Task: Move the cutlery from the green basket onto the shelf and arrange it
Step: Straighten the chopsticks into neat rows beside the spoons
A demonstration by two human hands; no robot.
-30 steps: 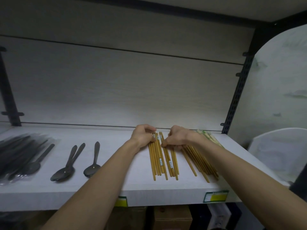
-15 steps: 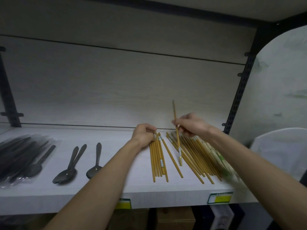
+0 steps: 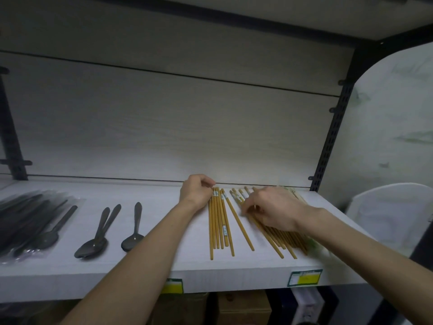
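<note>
Unreadable yellow-green price tag (image 3: 305, 278) on shelf (image 3: 234, 273) edge

Tan chopsticks (image 3: 219, 221) lying lengthwise on white shelf (image 3: 164, 266), dark spoons (image 3: 103, 233) left

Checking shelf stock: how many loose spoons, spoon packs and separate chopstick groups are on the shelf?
Loose spoons: 3
Bagged spoon packs: 1
Chopstick groups: 3, the neat bundle, a single stick, the pile under the right hand
Total: 7

Left grip (image 3: 198, 189) curled, right grip (image 3: 269, 207) palm-down, fingers bent
</note>
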